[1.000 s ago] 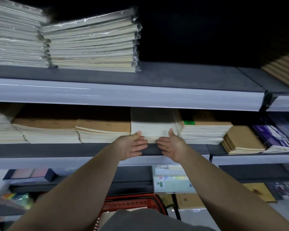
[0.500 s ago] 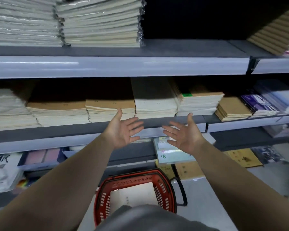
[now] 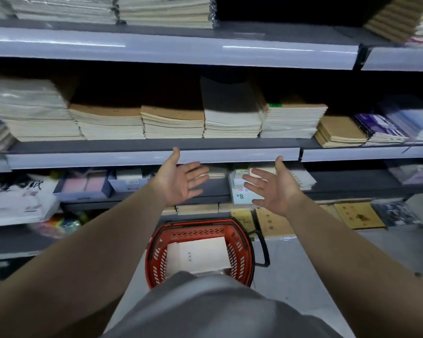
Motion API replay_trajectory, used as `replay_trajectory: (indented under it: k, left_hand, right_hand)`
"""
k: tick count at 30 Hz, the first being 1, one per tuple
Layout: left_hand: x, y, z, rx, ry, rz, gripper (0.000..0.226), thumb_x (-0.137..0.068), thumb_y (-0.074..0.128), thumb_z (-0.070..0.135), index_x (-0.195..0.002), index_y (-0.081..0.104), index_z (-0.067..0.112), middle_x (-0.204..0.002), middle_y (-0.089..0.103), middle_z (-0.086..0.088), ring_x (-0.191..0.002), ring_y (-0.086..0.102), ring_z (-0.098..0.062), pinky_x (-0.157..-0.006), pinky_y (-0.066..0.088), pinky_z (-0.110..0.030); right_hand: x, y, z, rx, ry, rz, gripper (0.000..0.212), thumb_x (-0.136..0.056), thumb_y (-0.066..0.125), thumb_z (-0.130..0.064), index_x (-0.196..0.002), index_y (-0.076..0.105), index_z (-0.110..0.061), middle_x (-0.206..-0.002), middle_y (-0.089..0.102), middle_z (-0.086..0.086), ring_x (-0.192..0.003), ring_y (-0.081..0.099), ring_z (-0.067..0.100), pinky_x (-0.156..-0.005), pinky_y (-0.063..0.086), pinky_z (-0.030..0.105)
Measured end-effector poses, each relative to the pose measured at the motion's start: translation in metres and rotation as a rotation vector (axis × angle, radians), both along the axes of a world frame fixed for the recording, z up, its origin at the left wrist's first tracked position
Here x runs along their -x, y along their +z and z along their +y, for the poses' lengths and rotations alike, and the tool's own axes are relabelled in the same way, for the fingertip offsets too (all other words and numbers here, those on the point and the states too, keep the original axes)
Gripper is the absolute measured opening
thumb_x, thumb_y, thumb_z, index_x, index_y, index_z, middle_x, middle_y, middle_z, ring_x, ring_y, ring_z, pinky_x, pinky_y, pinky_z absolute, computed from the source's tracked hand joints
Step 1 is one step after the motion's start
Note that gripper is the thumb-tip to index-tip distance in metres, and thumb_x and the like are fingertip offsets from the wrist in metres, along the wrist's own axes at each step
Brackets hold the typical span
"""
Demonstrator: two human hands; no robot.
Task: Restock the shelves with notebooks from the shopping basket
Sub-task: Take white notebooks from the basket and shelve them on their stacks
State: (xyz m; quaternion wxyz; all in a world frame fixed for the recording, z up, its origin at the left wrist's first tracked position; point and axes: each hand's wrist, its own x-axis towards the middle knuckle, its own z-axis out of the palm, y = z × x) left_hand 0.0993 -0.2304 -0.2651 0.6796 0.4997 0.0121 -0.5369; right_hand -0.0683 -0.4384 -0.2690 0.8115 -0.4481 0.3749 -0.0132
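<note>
Notebooks [image 3: 197, 252] in basket [image 3: 156, 250], below empty hands [image 3: 230, 185].

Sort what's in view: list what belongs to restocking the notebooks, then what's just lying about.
Job in hand: red basket; white notebooks in it; pale notebook stack on the middle shelf; left hand and right hand, both open and empty.

Lying about: wrapped stacks on the top shelf; purple notebooks; pink box; yellow books lower down.

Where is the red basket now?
Head view, low centre: the red basket stands on the floor, below the left hand and right hand, with a pale notebook stack inside.
</note>
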Motion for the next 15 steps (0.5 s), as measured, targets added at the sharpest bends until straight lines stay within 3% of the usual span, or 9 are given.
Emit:
replay_trajectory:
  k: [6, 11, 15]
  left_hand:
    - [0.05, 0.001, 0.027, -0.024, 0.056, 0.009, 0.083, -0.087, 0.025, 0.078, -0.136, 0.05, 0.016, -0.123, 0.067, -0.004, -0.114, 0.062, -0.021, -0.095, 0.041, -0.046]
    - [0.079, -0.005, 0.048, -0.025, 0.079, 0.007, 0.083, -0.086, 0.025, 0.079, -0.134, 0.05, 0.016, -0.116, 0.071, -0.004, -0.113, 0.062, -0.02, -0.095, 0.041, -0.046]
    - [0.093, -0.018, 0.067, -0.066, 0.104, 0.04, 0.084, -0.086, 0.028, 0.079, -0.14, 0.045, 0.017, -0.119, 0.069, -0.003, -0.113, 0.061, -0.019, -0.103, 0.036, -0.047]
  right_hand:
    - [0.034, 0.011, 0.021, 0.022, 0.1, 0.013, 0.088, -0.083, 0.021, -0.082, -0.138, 0.049, -0.019, -0.125, 0.066, 0.004, -0.126, 0.051, 0.022, -0.116, 0.012, 0.058]
    - [0.054, 0.008, 0.037, 0.038, 0.147, 0.041, 0.089, -0.083, 0.022, -0.082, -0.14, 0.047, -0.018, -0.121, 0.068, 0.004, -0.124, 0.053, 0.023, -0.114, 0.008, 0.06]
    - [0.066, -0.003, 0.06, 0.023, 0.18, 0.085, 0.087, -0.084, 0.02, -0.081, -0.138, 0.047, -0.018, -0.126, 0.065, 0.005, -0.124, 0.052, 0.023, -0.114, 0.011, 0.058]
